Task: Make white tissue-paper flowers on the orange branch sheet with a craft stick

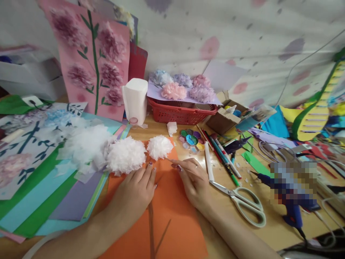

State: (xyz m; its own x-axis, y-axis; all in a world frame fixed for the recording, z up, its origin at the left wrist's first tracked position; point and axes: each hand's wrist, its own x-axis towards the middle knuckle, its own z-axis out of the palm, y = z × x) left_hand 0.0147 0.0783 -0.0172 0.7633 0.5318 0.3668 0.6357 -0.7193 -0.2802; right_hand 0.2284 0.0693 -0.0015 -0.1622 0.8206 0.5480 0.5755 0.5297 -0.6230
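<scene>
My left hand [140, 183] lies flat on a sheet of orange paper [178, 230], fingers stretched out beside a large white paper flower [125, 154]. In my right hand [192, 181] is a thin paintbrush [170, 160], pinched between the fingers. Its tip is at the lower edge of a smaller white paper flower [160, 146] near the top of the sheet. Brown painted lines [151, 230] run along the lower part of the orange paper, one long and one slanted.
Scissors [242, 203], several pens [225, 162], a paint palette [192, 139] and a blue glue gun [293, 216] lie to the right. Coloured paper [72, 201] and white tissue [84, 144] are at left. A red basket [180, 113] stands behind.
</scene>
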